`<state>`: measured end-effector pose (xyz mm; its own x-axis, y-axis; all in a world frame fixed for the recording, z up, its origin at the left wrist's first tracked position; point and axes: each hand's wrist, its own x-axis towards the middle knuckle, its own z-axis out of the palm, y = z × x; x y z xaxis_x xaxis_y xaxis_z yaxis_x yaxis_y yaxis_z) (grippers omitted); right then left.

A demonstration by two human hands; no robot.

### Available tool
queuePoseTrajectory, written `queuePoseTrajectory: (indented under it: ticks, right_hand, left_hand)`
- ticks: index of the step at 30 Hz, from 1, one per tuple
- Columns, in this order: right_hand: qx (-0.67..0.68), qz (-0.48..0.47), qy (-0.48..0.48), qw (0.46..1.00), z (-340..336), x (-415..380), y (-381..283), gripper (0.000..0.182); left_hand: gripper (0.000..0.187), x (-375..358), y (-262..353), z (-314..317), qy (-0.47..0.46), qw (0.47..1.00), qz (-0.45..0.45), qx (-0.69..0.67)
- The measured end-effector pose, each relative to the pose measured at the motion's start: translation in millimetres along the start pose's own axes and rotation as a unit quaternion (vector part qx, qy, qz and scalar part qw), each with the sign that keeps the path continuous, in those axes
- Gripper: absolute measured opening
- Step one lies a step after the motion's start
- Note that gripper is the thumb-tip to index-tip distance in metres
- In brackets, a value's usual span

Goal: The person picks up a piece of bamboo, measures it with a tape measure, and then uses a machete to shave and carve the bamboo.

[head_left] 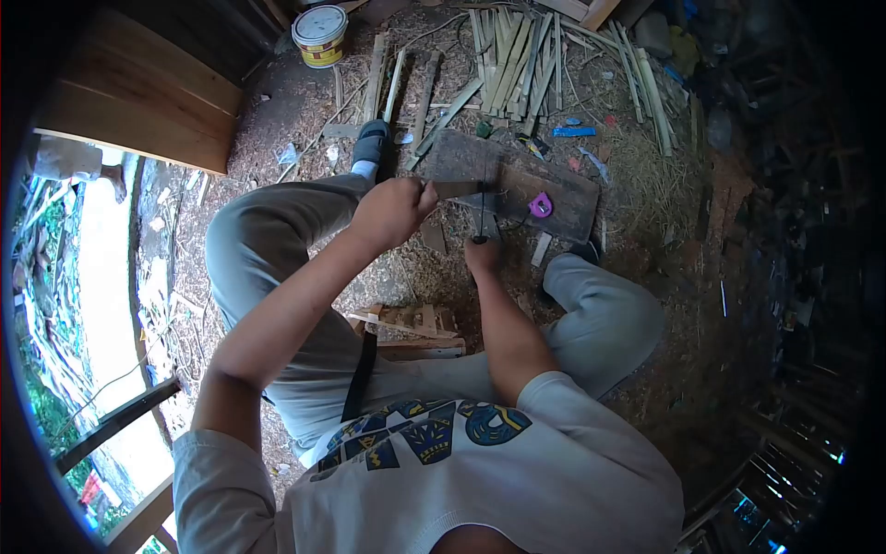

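The left hand is closed around a knife whose blade lies across a thin strip stood on the wooden board on the floor, steadied by the right hand gripping its lower end.

My left hand is closed around a wooden piece that juts out past my fingers toward the right. My right hand sits below and right of those fingers, gripping a knife whose blade rises to meet the piece just beyond my left fingertips. Both hover over a wooden board lying on the ground ahead of my fingers, with a tape measure resting on it to the right of the knife. Bamboo strips lie farther ahead, beyond the board. A paint bucket stands well ahead and left of my left fingers.
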<state>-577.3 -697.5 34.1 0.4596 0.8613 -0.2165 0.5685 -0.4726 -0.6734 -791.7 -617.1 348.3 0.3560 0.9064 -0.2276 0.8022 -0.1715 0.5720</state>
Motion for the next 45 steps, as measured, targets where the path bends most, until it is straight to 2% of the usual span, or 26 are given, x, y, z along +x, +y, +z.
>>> queuePoseTrajectory:
  ticks: [2, 5, 6, 8, 12, 14, 15, 17, 21, 23, 25, 27, 29, 31, 32, 35, 37, 38, 40, 41, 43, 45]
  right_hand:
    - [-0.040, 0.089, -0.050, 0.994, 23.4, 10.4, 19.3, 0.036]
    - [-0.089, 0.060, -0.062, 0.992, 21.2, 1.1, 4.3, 0.037]
    - [-0.089, 0.059, -0.059, 0.993, 11.9, -5.6, -9.4, 0.037]
    - [-0.020, 0.106, -0.088, 0.990, -8.1, -19.5, -39.8, 0.038]
    - [-0.065, 0.093, -0.014, 0.993, 4.8, -14.2, -38.7, 0.038]
    - [-0.066, 0.179, -0.104, 0.976, -7.5, -4.6, -47.9, 0.037]
    - [-0.065, 0.174, -0.098, 0.978, -19.8, -3.2, -60.2, 0.037]
    - [-0.035, 0.215, -0.204, 0.954, -48.1, -7.9, -81.0, 0.028]
    - [-0.065, 0.204, -0.260, 0.941, -37.5, 23.8, -36.8, 0.020]
    - [0.103, 0.274, -0.263, 0.919, -51.4, 12.5, -59.0, 0.016]
    - [0.111, 0.263, -0.236, 0.929, -46.6, 12.4, -63.2, 0.014]
    - [-0.002, 0.218, -0.255, 0.942, -33.1, 20.2, -46.8, 0.030]
    - [-0.005, 0.218, -0.255, 0.942, -38.7, 18.0, -45.2, 0.030]
    - [-0.063, 0.200, -0.215, 0.954, -39.0, 15.3, -45.3, 0.022]
    - [-0.069, 0.206, -0.215, 0.952, -42.2, 11.0, -46.7, 0.022]
    - [-0.109, 0.176, -0.154, 0.966, -66.0, -6.7, -99.6, 0.031]
    - [-0.172, 0.029, -0.135, 0.976, -81.4, -24.2, -133.6, 0.032]
    - [-0.171, 0.035, -0.134, 0.975, -92.0, -35.0, -159.3, 0.032]
    - [-0.101, -0.032, -0.145, 0.984, -109.7, -50.9, -196.2, 0.030]
    - [-0.102, -0.026, -0.147, 0.984, -109.4, -50.3, -189.7, 0.030]
    - [-0.052, -0.099, -0.150, 0.982, -108.9, -42.3, -173.8, 0.029]
    - [-0.119, -0.048, -0.100, 0.987, -66.6, -11.3, -73.6, 0.030]
  left_hand:
    - [0.047, -13.2, -11.6, 9.5, 0.013, 0.998, -0.035, -0.053]
    - [0.046, -38.5, -25.3, 28.6, 0.062, 0.996, -0.039, -0.043]
    - [0.050, -44.7, -27.0, 28.5, 0.035, 0.996, -0.064, -0.042]
    - [0.051, -57.9, -31.4, 30.8, 0.038, 0.994, -0.070, -0.068]
    - [0.052, -58.5, -57.8, 38.1, 0.045, 0.987, -0.106, -0.114]
    - [0.053, -52.1, -67.6, 38.0, 0.046, 0.984, -0.125, -0.120]
    - [0.054, -49.2, -72.0, 39.4, 0.039, 0.983, -0.112, -0.139]
    - [0.056, -45.2, -74.7, 42.8, 0.033, 0.981, -0.099, -0.161]
    - [0.061, -53.4, -51.2, 57.8, 0.034, 0.981, -0.091, -0.171]
    - [0.063, -56.5, -37.7, 57.6, 0.069, 0.984, -0.110, -0.120]
    - [0.065, -58.6, -20.7, 55.2, 0.101, 0.983, -0.100, -0.117]
    - [0.066, -57.2, -11.3, 52.9, 0.060, 0.986, -0.110, -0.107]
    - [0.064, -60.6, -4.6, 49.5, 0.059, 0.985, -0.119, -0.108]
    - [0.061, -64.8, -4.1, 45.9, 0.085, 0.982, -0.123, -0.117]
    - [0.057, -64.9, -7.7, 42.9, 0.058, 0.980, -0.137, -0.133]
    - [0.054, -56.3, -24.7, 42.3, 0.059, 0.973, -0.136, -0.178]
    - [0.053, -46.9, -29.0, 35.1, 0.070, 0.975, -0.136, -0.162]
    - [0.053, -40.5, -36.2, 30.5, 0.053, 0.972, -0.146, -0.175]
    - [0.055, -32.7, -35.7, 14.6, 0.014, 0.966, -0.177, -0.190]
    - [0.055, -30.7, -38.7, 17.0, 0.007, 0.965, -0.179, -0.190]
    - [0.055, -23.6, -44.6, 15.5, 0.032, 0.976, -0.149, -0.157]
    - [0.054, -21.5, -39.0, 14.2, 0.026, 0.978, -0.138, -0.156]
